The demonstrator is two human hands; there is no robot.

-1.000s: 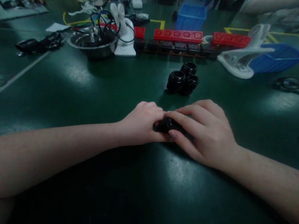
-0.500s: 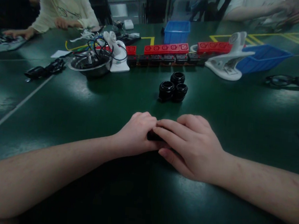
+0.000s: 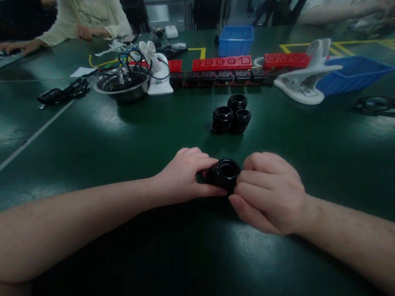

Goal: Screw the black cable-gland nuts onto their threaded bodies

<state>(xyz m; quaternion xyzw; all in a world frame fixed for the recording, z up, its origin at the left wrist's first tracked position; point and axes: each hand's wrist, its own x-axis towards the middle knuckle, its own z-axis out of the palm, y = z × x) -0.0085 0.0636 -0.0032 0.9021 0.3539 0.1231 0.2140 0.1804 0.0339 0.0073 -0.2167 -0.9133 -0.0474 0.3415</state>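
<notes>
My left hand (image 3: pixel 192 172) holds a round, glossy black ring-shaped part (image 3: pixel 227 169) with a wide hole facing up. Its fingers lie along the far side and the thumb along the near side. My right hand (image 3: pixel 269 192) is closed against the part's right edge, fingers curled; whatever they may grip is hidden. Beyond both hands, three similar black ring-shaped parts (image 3: pixel 232 116) stand close together on the green table (image 3: pixel 150 135).
Across the table runs a row of red socket strips (image 3: pixel 222 63) and black modules. A metal bowl of cables (image 3: pixel 120 89), white clamp stands (image 3: pixel 307 79), blue bins (image 3: pixel 236 40) and glasses (image 3: pixel 375 105) lie around it. People sit at the far side.
My right hand has moved right and its fingers have curled, uncovering the black ring-shaped part. My left hand's fingers and thumb have opened wider around it.
</notes>
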